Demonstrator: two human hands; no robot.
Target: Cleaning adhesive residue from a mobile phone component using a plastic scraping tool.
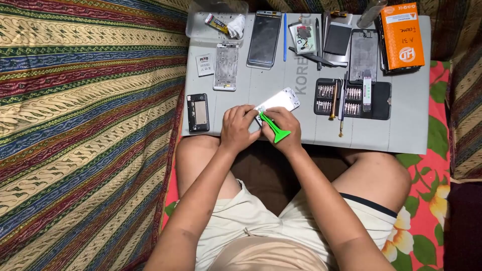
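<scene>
A white phone part (279, 100) lies tilted on the grey work mat (391, 135), near its front edge. My left hand (238, 126) pinches the part's near corner. My right hand (284, 128) holds a green plastic pry tool (274, 129), whose tip rests against the same corner of the white part. Both hands are close together, almost touching, above my knees.
On the mat lie a black screwdriver bit case (353, 98), a phone with a dark screen (263, 39), a silver frame (226, 66), a small black phone part (198, 112), a blue tool (285, 30) and an orange box (401, 35). Patterned cloth lies to the left.
</scene>
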